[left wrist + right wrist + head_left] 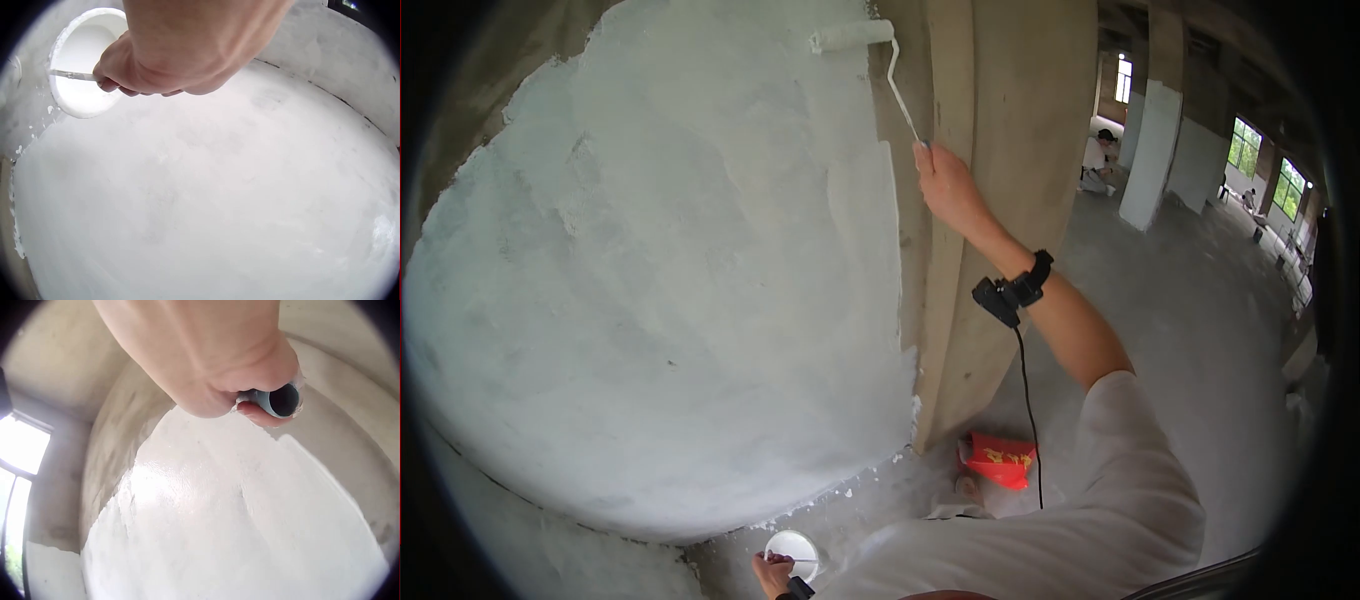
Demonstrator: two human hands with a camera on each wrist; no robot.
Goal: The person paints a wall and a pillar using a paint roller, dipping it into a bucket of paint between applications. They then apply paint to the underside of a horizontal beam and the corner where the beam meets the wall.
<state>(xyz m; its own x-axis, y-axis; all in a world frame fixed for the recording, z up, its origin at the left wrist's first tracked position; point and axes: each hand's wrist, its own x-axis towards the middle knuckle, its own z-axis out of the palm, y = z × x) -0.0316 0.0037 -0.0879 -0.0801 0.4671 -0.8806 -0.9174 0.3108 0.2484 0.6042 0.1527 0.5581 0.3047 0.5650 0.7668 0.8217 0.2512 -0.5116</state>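
Observation:
A white paint roller (852, 36) lies against the wall near its top, at the right edge of the white coating (700, 250). My right hand (950, 188) grips its handle; in the right wrist view the hand (212, 356) is curled round the blue handle (282, 401), whose hollow end shows. Low in the head view, my left hand (774, 574) holds a white bucket (793, 545) by its handle. The left wrist view shows the left hand (181, 50) with fingers curled round the bucket handle (72, 75), beside the bucket's rim (55, 94).
A red bag (1003, 460) lies on the floor near a foot, right of the wall's bare edge (960, 250). A black cable (1028, 400) hangs from the right wrist. Farther back are a crouching person (1097, 160), pillars (1152, 150) and windows.

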